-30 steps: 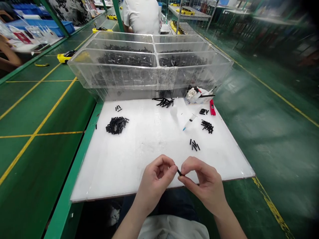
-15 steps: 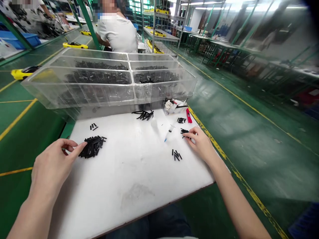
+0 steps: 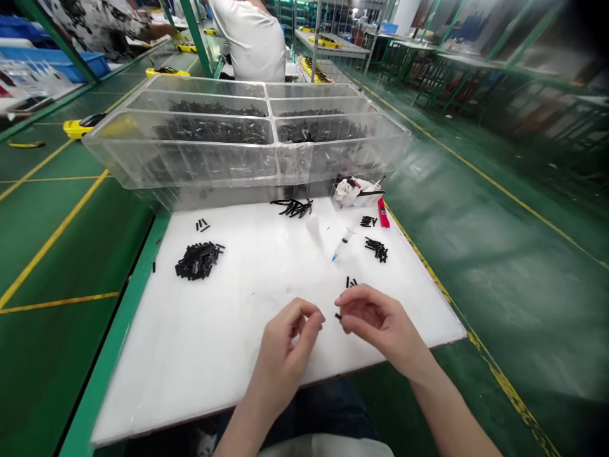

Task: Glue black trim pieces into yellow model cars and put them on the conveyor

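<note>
Over the near edge of the worktop [image 3: 200, 362], a short black piece [image 3: 337, 316] juts from the fingertips of the right hand [image 3: 380, 320], which is pinched on it; its free end points toward the left hand [image 3: 288, 343]. The left hand's thumb and forefinger are together, just beside that end and apart from it; whether they grip anything is hidden. A few black strips [image 3: 351, 282] lie just beyond the right hand, partly covered by it. A larger black heap [image 3: 197, 260] lies near the worktop's left edge, a smaller pile [image 3: 377, 249] near its right edge.
</note>
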`<state>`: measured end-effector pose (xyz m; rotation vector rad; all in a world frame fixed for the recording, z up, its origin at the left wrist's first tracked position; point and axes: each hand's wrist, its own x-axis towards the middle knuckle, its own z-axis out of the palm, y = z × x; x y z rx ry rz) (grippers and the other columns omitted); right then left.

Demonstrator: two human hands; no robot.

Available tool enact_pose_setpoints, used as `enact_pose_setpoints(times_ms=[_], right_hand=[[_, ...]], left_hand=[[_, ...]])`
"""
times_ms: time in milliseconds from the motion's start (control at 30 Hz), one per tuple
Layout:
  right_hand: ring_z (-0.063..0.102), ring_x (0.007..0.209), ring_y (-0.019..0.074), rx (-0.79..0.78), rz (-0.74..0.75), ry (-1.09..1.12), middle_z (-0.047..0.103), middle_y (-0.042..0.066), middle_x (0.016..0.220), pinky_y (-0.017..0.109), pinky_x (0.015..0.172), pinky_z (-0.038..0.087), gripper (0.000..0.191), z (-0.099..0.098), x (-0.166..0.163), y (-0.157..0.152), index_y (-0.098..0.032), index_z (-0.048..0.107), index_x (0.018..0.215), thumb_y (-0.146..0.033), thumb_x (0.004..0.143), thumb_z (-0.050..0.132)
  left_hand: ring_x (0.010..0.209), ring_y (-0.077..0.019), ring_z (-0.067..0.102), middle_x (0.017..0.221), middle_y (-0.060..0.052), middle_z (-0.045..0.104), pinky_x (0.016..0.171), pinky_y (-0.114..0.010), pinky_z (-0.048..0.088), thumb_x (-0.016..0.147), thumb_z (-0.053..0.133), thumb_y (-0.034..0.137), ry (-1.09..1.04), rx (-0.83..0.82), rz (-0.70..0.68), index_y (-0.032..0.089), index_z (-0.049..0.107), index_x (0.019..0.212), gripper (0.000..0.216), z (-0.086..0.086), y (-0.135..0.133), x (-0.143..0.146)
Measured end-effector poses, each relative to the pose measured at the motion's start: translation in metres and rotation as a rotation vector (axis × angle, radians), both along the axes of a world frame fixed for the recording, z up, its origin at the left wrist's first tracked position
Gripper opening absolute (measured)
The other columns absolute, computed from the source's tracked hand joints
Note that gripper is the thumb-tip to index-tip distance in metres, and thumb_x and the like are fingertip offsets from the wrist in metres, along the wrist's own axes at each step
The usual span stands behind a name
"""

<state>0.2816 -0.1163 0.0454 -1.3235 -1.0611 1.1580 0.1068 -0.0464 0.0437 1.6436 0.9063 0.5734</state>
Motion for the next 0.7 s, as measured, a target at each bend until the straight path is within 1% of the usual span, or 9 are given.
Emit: enact_pose_setpoints(times_ms=[67,133,200,300,400,467,567,700], right_hand=[[0.057,0.071,0.0082,-0.039,0.004,0.157,0.060,-0.003,0.080,0.020,0.068,0.049,0.021,0.002,-0.013,-0.003,-0.024,0.061,0.095,-0.027,0.081,0.076],[0.057,0.069,0.0074,-0.059,-0.002,0.247,0.059,-0.004,0.078,0.019,0.066,0.049,0.024,0.003,-0.020,-0.003,-0.022,0.059,0.089,-0.025,0.077,0.080],[0.058,0.067,0.0078,-0.070,0.016,0.328,0.059,-0.004,0.077,0.021,0.065,0.050,0.023,0.003,-0.024,-0.004,-0.021,0.060,0.087,-0.027,0.077,0.080],[0.061,0.069,0.0114,-0.043,0.031,0.410,0.062,-0.001,0.077,0.027,0.068,0.052,0.023,0.001,-0.028,-0.006,-0.020,0.061,0.088,-0.040,0.084,0.072],[0.061,0.070,0.0126,-0.018,-0.014,0.374,0.064,0.002,0.079,0.028,0.069,0.051,0.026,-0.002,-0.030,-0.010,-0.019,0.064,0.088,-0.046,0.089,0.064],[0.060,0.070,0.0115,-0.022,-0.035,0.331,0.062,0.001,0.080,0.026,0.068,0.051,0.022,-0.003,-0.032,-0.014,-0.020,0.065,0.087,-0.042,0.087,0.068],[0.061,0.072,0.0104,-0.024,-0.055,0.252,0.061,-0.001,0.082,0.023,0.068,0.051,0.016,-0.003,-0.035,-0.018,-0.022,0.067,0.086,-0.034,0.081,0.075],[0.062,0.071,0.0091,-0.013,-0.119,0.140,0.063,-0.002,0.078,0.018,0.065,0.051,0.007,-0.002,-0.039,-0.022,-0.025,0.070,0.086,-0.030,0.083,0.074]], left_hand=[[0.062,-0.0120,0.043,0.070,0.001,0.054,0.055,-0.024,0.034,0.097,0.044,0.041,-0.035,-0.003,-0.053,0.020,0.057,0.077,0.032,0.004,-0.003,0.001],[0.063,-0.0118,0.042,0.069,0.001,0.052,0.057,-0.025,0.034,0.097,0.045,0.039,-0.064,-0.027,-0.070,0.019,0.056,0.075,0.032,0.006,-0.005,-0.001],[0.063,-0.0118,0.045,0.069,0.001,0.055,0.058,-0.025,0.035,0.096,0.047,0.038,-0.098,-0.100,-0.068,0.019,0.056,0.074,0.030,0.006,-0.007,-0.005],[0.064,-0.0116,0.047,0.067,0.001,0.057,0.059,-0.024,0.037,0.094,0.050,0.038,-0.168,-0.249,-0.041,0.019,0.056,0.074,0.029,0.005,-0.008,-0.008],[0.060,-0.0098,0.043,0.065,0.003,0.051,0.055,-0.022,0.035,0.092,0.052,0.037,-0.211,-0.298,0.013,0.019,0.053,0.071,0.028,0.004,-0.009,-0.008],[0.059,-0.0094,0.043,0.064,0.003,0.050,0.055,-0.022,0.036,0.091,0.053,0.036,-0.219,-0.303,0.016,0.019,0.053,0.070,0.028,0.005,-0.010,-0.007],[0.063,-0.0101,0.047,0.066,0.003,0.052,0.059,-0.022,0.039,0.092,0.054,0.036,-0.231,-0.314,0.000,0.019,0.054,0.071,0.027,0.006,-0.012,-0.008],[0.061,-0.0096,0.046,0.068,0.003,0.054,0.059,-0.022,0.039,0.094,0.052,0.038,-0.226,-0.316,0.007,0.019,0.056,0.073,0.028,0.007,-0.013,-0.011]])
